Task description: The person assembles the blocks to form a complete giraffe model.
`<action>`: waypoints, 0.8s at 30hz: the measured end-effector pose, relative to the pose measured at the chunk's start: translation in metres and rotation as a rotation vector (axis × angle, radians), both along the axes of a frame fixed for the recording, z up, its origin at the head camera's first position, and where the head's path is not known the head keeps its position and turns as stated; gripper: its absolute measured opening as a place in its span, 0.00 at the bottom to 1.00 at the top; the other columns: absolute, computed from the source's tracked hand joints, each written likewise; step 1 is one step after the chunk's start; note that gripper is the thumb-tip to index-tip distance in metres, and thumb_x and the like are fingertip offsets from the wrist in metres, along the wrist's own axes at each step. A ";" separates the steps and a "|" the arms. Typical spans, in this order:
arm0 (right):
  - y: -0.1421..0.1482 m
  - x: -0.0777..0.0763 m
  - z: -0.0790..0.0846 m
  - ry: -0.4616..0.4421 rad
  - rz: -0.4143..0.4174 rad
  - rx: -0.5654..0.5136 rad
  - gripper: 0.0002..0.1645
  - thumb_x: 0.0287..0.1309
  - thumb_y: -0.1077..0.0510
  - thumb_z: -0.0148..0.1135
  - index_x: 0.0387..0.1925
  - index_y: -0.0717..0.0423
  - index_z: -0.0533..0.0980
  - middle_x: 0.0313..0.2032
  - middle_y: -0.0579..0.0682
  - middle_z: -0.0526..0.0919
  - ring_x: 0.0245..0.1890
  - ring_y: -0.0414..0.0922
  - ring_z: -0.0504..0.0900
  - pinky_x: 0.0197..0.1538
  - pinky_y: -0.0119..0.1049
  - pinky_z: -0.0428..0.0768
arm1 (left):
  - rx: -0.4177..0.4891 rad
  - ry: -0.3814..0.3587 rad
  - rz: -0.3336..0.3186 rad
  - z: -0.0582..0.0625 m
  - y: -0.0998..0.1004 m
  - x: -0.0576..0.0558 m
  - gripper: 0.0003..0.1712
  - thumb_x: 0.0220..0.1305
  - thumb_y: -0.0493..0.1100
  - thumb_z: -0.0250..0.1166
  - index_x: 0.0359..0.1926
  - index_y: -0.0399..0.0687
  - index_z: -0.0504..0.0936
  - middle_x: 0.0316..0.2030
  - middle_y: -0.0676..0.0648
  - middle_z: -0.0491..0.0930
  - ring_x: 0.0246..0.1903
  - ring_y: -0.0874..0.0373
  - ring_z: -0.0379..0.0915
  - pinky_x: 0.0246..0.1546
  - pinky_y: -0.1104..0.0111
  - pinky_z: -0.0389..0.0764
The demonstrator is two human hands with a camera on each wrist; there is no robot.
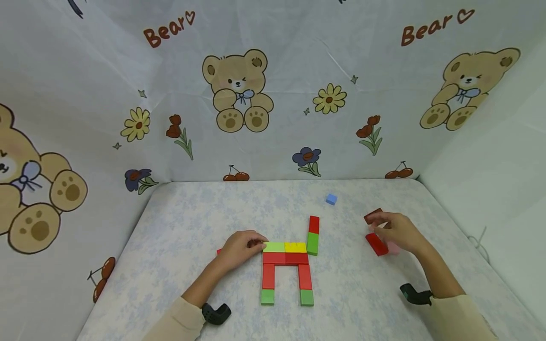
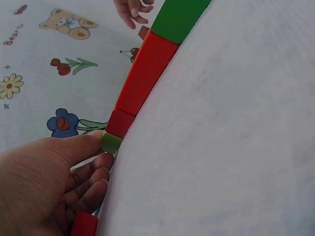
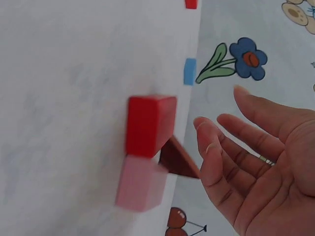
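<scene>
My left hand [image 1: 240, 248] pinches the left end of a light green block [image 1: 274, 247] between thumb and fingertips. That block lies against a yellow block [image 1: 295, 247], above a row of two red blocks [image 1: 274, 258]. Over on the right, my right hand [image 1: 398, 230] hovers with loosely bent fingers and nothing between them. Below and beside it lie a red block [image 3: 142, 125], a pink block [image 3: 138, 184] and a brown triangular block [image 3: 178, 160]. The right hand partly covers the pink and brown blocks in the head view.
Two legs, each a red block [image 1: 268, 276] with a green block [image 1: 268, 297], extend toward me. A green block [image 1: 313, 244] and red block [image 1: 313, 224] form a column at the upper right. A small blue block [image 1: 331, 199] lies farther back. Another red block [image 2: 84, 223] lies by my left hand.
</scene>
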State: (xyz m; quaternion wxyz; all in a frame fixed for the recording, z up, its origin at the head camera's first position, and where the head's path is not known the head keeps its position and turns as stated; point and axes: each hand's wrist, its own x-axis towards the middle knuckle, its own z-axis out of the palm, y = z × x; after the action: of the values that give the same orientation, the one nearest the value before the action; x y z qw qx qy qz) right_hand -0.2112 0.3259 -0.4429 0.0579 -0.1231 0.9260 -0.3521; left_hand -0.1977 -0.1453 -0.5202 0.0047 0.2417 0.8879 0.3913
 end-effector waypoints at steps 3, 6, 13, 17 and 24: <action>0.006 0.004 -0.006 -0.004 0.023 0.050 0.22 0.65 0.58 0.67 0.58 0.63 0.78 0.44 0.57 0.83 0.34 0.49 0.80 0.32 0.36 0.82 | 0.000 0.008 -0.003 0.000 0.000 -0.001 0.08 0.68 0.47 0.69 0.46 0.56 0.90 0.32 0.63 0.80 0.29 0.68 0.72 0.33 0.71 0.76; 0.008 0.007 -0.012 -0.014 0.050 0.096 0.25 0.62 0.60 0.69 0.59 0.64 0.77 0.43 0.57 0.83 0.34 0.47 0.78 0.30 0.34 0.81 | -0.003 -0.001 -0.005 0.000 0.000 -0.001 0.08 0.69 0.47 0.69 0.46 0.56 0.90 0.32 0.63 0.80 0.29 0.68 0.72 0.33 0.70 0.76; 0.008 0.010 -0.017 0.000 0.111 0.182 0.27 0.56 0.63 0.74 0.57 0.65 0.79 0.32 0.48 0.78 0.32 0.45 0.72 0.29 0.31 0.75 | 0.001 -0.013 -0.004 0.000 0.000 0.000 0.08 0.68 0.46 0.69 0.46 0.55 0.89 0.32 0.63 0.80 0.30 0.67 0.73 0.34 0.70 0.76; 0.007 0.011 -0.018 -0.007 0.125 0.202 0.28 0.56 0.58 0.75 0.56 0.66 0.79 0.31 0.46 0.78 0.31 0.43 0.72 0.28 0.32 0.75 | -0.007 -0.003 -0.004 -0.001 0.000 -0.001 0.08 0.68 0.46 0.69 0.46 0.56 0.89 0.32 0.64 0.80 0.30 0.68 0.73 0.34 0.70 0.76; -0.001 0.013 -0.023 -0.041 0.069 0.235 0.35 0.55 0.52 0.76 0.57 0.70 0.76 0.24 0.45 0.77 0.24 0.42 0.73 0.26 0.33 0.73 | -0.008 -0.004 -0.004 0.001 0.000 0.000 0.08 0.69 0.47 0.68 0.46 0.56 0.89 0.31 0.64 0.79 0.29 0.67 0.72 0.34 0.69 0.76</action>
State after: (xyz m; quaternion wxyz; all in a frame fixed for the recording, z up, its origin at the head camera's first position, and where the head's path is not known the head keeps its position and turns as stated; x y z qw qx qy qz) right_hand -0.1982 0.3253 -0.4658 0.1030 -0.1402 0.9547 -0.2415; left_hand -0.1977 -0.1451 -0.5196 0.0084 0.2429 0.8890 0.3881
